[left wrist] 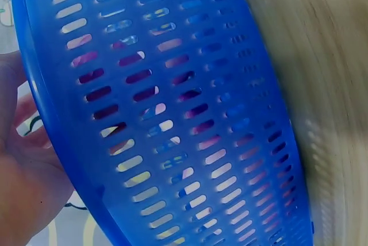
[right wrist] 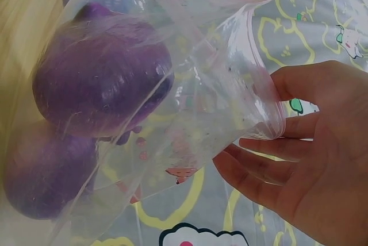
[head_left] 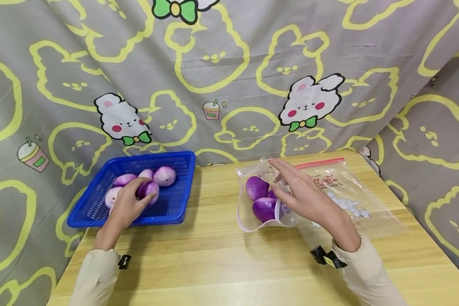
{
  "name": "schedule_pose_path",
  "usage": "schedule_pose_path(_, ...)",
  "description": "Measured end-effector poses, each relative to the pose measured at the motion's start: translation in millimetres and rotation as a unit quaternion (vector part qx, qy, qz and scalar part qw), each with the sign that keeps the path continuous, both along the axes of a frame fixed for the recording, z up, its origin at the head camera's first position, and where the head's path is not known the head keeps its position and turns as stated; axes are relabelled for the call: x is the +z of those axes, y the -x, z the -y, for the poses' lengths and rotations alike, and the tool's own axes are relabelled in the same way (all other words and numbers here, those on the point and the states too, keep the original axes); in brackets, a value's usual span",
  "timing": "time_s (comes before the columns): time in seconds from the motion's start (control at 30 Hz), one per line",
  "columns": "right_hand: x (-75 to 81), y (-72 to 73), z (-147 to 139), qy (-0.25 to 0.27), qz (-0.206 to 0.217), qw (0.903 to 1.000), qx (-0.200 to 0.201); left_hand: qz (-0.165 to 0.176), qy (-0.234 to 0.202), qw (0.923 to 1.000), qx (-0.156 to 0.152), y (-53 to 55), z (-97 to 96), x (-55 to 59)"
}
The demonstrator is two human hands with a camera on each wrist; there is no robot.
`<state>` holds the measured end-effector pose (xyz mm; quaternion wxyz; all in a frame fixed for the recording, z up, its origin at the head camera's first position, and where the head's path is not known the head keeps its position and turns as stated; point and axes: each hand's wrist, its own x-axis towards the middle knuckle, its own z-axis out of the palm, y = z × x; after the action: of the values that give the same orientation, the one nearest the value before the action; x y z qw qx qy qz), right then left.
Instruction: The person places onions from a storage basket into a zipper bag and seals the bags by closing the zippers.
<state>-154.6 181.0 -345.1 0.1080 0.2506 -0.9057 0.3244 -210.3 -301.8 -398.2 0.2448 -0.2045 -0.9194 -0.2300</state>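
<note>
In the head view my left hand (head_left: 128,204) grips a purple onion (head_left: 150,193) inside the blue plastic basket (head_left: 176,212). Several paler purple onions, one of them a round onion (head_left: 164,176) at the back, lie around it. The left wrist view shows mostly the basket's slotted wall (left wrist: 172,108), and the held onion is mostly hidden there. My right hand (head_left: 310,193) pinches the rim of a clear zip bag (right wrist: 267,111) between thumb and fingers. The bag's mouth stands open towards the left. Dark purple onions, including a front onion (head_left: 264,209), sit inside.
A flat clear bag (head_left: 367,204) with a red zip and printed dinosaurs lies on the wooden table (head_left: 214,255) at the right. Behind the table hangs a grey patterned cloth (head_left: 229,76). The basket stands at the left by the cloth.
</note>
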Motion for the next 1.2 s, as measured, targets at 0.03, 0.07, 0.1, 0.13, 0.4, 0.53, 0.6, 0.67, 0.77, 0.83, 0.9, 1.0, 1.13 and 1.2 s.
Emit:
schedule_pose_path(0.03, 0.1, -0.3, -0.1, 0.001, 0.0, 1.0, -0.001, -0.004, 0.0, 1.0, -0.003, 0.4, -1.0, 0.1)
schedule_pose_path(0.07, 0.3, -0.4, -0.2, 0.001, -0.001, 1.0, -0.001, -0.008, 0.001, 0.9999, -0.006, 0.7, -1.8, 0.1)
schedule_pose_path(0.1, 0.5, -0.6, -0.2, 0.001, -0.002, 1.0, -0.001, -0.01, 0.001, 0.9999, -0.009, 0.8, -2.6, 0.1)
schedule_pose_path(0.13, 0.5, -0.7, -0.4, 0.0, -0.004, 1.0, -0.002, -0.013, 0.002, 0.9999, -0.011, 0.8, -3.4, 0.1)
schedule_pose_path(0.4, 0.6, -1.5, -2.4, -0.003, -0.01, 0.9999, -0.004, -0.03, -0.014, 0.9991, -0.025, -2.0, -15.0, 4.5)
schedule_pose_path(0.53, -0.4, -1.7, -2.9, -0.005, -0.006, 1.0, -0.006, -0.048, -0.034, 0.9972, -0.045, -3.7, -25.2, 10.1)
schedule_pose_path(0.6, -0.5, -1.5, -2.8, -0.004, -0.004, 1.0, -0.005, -0.056, -0.042, 0.9958, -0.058, -5.0, -31.8, 13.9)
schedule_pose_path(0.67, -0.6, -1.5, -2.9, -0.005, -0.003, 1.0, -0.007, -0.062, -0.045, 0.9947, -0.068, -7.1, -38.9, 17.8)
schedule_pose_path(0.77, -0.7, -1.5, -3.0, -0.006, -0.001, 1.0, -0.008, -0.066, -0.046, 0.9939, -0.075, -10.8, -49.5, 23.2)
schedule_pose_path(0.83, -0.4, -1.7, -3.1, -0.006, -0.001, 0.9999, -0.009, -0.068, -0.047, 0.9936, -0.077, -13.2, -56.3, 26.3)
schedule_pose_path(0.9, -0.1, -1.5, -3.1, -0.005, -0.002, 0.9999, -0.009, -0.07, -0.051, 0.993, -0.08, -15.4, -62.2, 28.7)
schedule_pose_path(1.0, 0.4, -1.2, -3.2, -0.003, -0.006, 0.9999, -0.008, -0.078, -0.057, 0.9917, -0.085, -19.6, -70.1, 31.7)
schedule_pose_path(1.13, 0.7, -0.4, -3.2, -0.004, -0.01, 0.9999, -0.007, -0.08, -0.062, 0.9909, -0.089, -26.6, -79.8, 36.2)
schedule_pose_path(1.2, 0.9, -0.3, -3.0, -0.006, -0.01, 0.9999, -0.008, -0.074, -0.064, 0.991, -0.091, -29.9, -85.0, 39.0)
